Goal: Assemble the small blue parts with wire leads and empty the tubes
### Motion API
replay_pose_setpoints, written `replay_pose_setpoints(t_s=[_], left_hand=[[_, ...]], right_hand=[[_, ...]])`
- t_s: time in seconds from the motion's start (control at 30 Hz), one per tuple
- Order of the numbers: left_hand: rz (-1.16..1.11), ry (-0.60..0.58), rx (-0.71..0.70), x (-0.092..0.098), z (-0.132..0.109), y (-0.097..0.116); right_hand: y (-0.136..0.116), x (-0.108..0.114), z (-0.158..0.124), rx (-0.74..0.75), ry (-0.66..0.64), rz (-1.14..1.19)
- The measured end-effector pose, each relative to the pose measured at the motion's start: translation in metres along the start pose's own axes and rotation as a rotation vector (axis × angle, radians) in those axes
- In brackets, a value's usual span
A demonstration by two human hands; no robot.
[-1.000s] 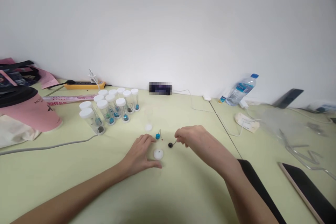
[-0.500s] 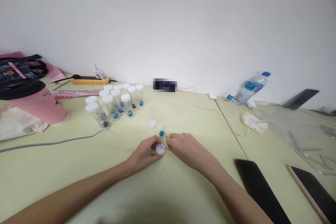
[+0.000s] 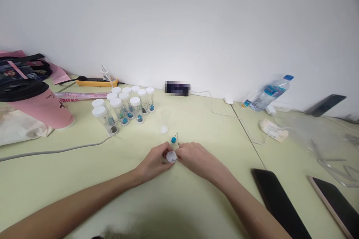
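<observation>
My left hand (image 3: 155,162) pinches a small white cap (image 3: 171,156) low over the pale green table (image 3: 196,201). My right hand (image 3: 193,157) meets it from the right, fingers closed on a thin wire lead that touches the cap; the black part seen earlier is hidden. A blue component with wire legs (image 3: 174,140) lies just beyond the hands. An open clear vial (image 3: 165,121) stands further back. Several capped vials (image 3: 123,108) holding small parts are grouped at the back left.
A pink cup with a black lid (image 3: 36,104) and a bag stand at the far left, a grey cable (image 3: 56,152) runs across the table. A yellow power strip (image 3: 97,81), a water bottle (image 3: 270,92) and two dark phones (image 3: 276,203) lie around.
My right hand brought the black wired part from the table over to the white cap, which my left hand picked up. Both hands now meet at the cap.
</observation>
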State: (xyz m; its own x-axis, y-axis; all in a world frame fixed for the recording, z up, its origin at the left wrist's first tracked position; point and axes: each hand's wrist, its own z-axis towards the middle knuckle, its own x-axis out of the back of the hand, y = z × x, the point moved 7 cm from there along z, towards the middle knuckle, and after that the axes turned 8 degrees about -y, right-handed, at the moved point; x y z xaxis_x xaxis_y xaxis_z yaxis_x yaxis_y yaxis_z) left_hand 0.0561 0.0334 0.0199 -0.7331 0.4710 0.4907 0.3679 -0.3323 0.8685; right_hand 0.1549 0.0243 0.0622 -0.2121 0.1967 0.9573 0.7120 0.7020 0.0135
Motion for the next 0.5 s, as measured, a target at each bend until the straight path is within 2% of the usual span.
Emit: replay_pose_setpoints(t_s=[0.5], left_hand=[[-0.003,0.01,0.017,-0.0007,-0.0003,-0.0026]], right_hand=[[-0.0047,0.0001,0.0031,-0.002,-0.038,-0.032]])
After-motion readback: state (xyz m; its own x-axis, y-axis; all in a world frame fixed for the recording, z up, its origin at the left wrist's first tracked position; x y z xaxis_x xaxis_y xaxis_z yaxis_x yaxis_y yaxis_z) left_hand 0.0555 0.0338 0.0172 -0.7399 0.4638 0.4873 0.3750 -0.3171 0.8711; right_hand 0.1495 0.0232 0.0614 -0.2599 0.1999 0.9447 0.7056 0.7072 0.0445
